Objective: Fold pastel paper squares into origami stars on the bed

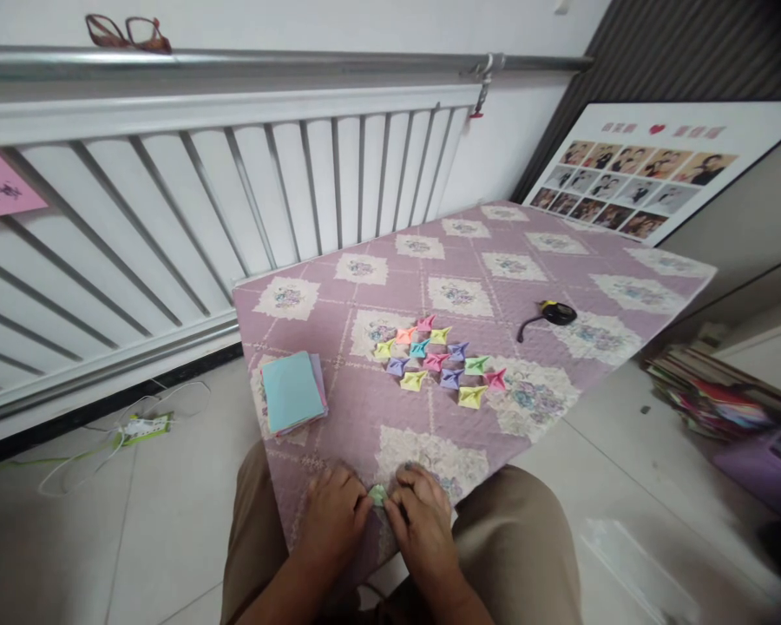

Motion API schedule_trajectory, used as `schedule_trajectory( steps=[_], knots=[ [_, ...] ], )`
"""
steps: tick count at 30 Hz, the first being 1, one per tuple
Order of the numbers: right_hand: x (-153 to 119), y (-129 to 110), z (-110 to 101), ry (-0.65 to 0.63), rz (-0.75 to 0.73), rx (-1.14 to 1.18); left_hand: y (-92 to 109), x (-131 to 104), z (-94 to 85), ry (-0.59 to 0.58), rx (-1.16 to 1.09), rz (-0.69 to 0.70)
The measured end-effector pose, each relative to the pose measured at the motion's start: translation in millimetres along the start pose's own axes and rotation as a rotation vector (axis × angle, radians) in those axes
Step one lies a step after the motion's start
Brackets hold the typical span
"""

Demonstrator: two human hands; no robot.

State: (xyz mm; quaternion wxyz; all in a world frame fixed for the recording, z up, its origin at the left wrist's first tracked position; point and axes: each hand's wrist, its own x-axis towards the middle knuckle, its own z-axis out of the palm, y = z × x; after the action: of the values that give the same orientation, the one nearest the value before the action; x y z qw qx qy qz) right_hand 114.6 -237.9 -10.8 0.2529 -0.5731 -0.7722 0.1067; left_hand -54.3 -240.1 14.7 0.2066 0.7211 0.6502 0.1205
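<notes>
A small folded piece of green paper (378, 495) lies at the near edge of the table between my two hands. My left hand (336, 508) grips its left side with curled fingers. On the opposite side, the fingers of my right hand (422, 512) are closed on the same paper. Beyond them, several folded paper pieces (436, 361) in pink, yellow, blue, purple, green and orange sit in slanting rows. To the left rests a stack of square paper sheets (292, 391), light blue on top, with pink and lilac edges showing beneath.
Patterned purple cloth (390, 295) covers the table. Black-handled scissors or a similar tool (556, 313) lies at right. A white radiator (266, 182) lines the wall; a photo board (651, 174) stands behind. Glasses (128, 33) sit on the pipe, and a power strip (144, 428) with cables is on the floor.
</notes>
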Motion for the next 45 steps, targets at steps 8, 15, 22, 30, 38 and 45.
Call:
schedule_trajectory(
  steps=[8,15,22,30,38,45],
  knots=[
    [3,-2,7,0.041,0.045,-0.029,1,5,-2.0,-0.019,0.075,-0.012],
    [3,-5,10,0.056,0.096,-0.020,0,7,-3.5,-0.044,0.113,-0.004],
    [5,-7,8,0.037,0.114,-0.006,-2,7,-1.8,-0.046,0.147,0.014],
    [5,-6,11,0.048,0.119,-0.022,-3,9,-2.7,-0.060,0.154,0.034],
    [5,-7,8,0.024,0.134,-0.006,-7,13,-7.5,-0.099,0.105,0.025],
    [4,-8,10,0.034,0.119,-0.029,-15,11,-7.7,-0.108,0.180,0.432]
  ],
)
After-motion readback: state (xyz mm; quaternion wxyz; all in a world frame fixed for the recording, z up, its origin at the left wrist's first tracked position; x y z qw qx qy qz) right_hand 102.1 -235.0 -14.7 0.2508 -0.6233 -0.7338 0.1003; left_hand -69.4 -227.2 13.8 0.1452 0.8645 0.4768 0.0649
